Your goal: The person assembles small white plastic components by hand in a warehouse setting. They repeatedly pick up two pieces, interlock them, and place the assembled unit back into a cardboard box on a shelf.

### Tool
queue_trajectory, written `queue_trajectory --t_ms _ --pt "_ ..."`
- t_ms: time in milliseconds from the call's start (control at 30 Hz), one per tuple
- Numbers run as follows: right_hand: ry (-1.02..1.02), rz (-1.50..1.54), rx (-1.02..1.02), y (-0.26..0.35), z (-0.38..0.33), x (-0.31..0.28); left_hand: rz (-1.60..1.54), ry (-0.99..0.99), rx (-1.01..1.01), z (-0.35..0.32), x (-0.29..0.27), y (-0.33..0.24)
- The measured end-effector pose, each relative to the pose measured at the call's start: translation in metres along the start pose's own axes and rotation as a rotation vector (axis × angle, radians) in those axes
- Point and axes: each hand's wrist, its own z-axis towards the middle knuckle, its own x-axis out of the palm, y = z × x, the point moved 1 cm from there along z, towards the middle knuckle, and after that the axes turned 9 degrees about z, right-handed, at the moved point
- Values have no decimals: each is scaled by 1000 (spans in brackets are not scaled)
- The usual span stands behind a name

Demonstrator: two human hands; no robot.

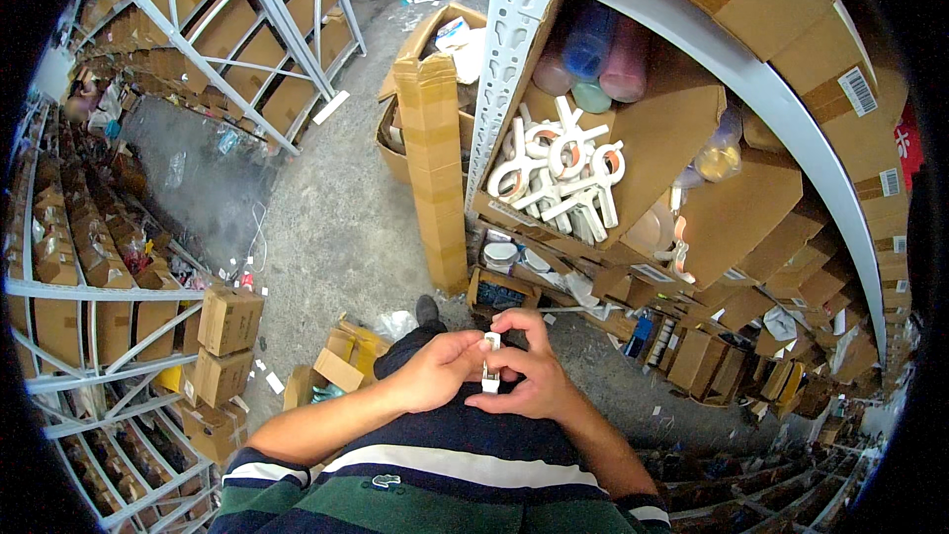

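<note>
In front of my body, both hands hold a small white plastic piece [490, 385] with a narrow, metal-looking middle; its exact kind is too small to make out. My left hand [440, 371] pinches its side with thumb and forefinger. Curled around its other side, my right hand [539, 381] has fingers at its top and bottom ends. Ahead and to the right, an open cardboard box [662, 163] on a shelf holds a heap of white plastic spring clamps [568, 163] with orange pads. Blue, pink and green rolled or bottle-like items [593, 49] lie behind them.
A tall taped carton [430, 178] stands upright beside the metal shelf post [494, 69]. More open boxes [712, 356] line the shelving at right. Stacked cartons [227, 321] and shelf racks [109, 292] stand at left. My shoe [427, 310] is on the concrete floor [336, 227].
</note>
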Motion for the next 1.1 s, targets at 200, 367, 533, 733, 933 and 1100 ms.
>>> queue_trajectory --t_ms 200,367,533,733,933,1100 --pt "16 -62 -104 -2 1 3 40 19 -53 0 -5 -6" --pt "18 -84 -117 -3 2 8 167 25 -5 3 -14 18" --pt "-41 -61 -137 -5 2 10 211 19 61 4 -17 7" --pt "-206 272 131 -16 -2 3 15 -30 119 2 -16 -2" --pt "53 112 82 23 27 -38 294 -121 256 10 -22 -41" --pt "89 -375 -59 63 45 -54 755 -188 294 9 -21 -79"
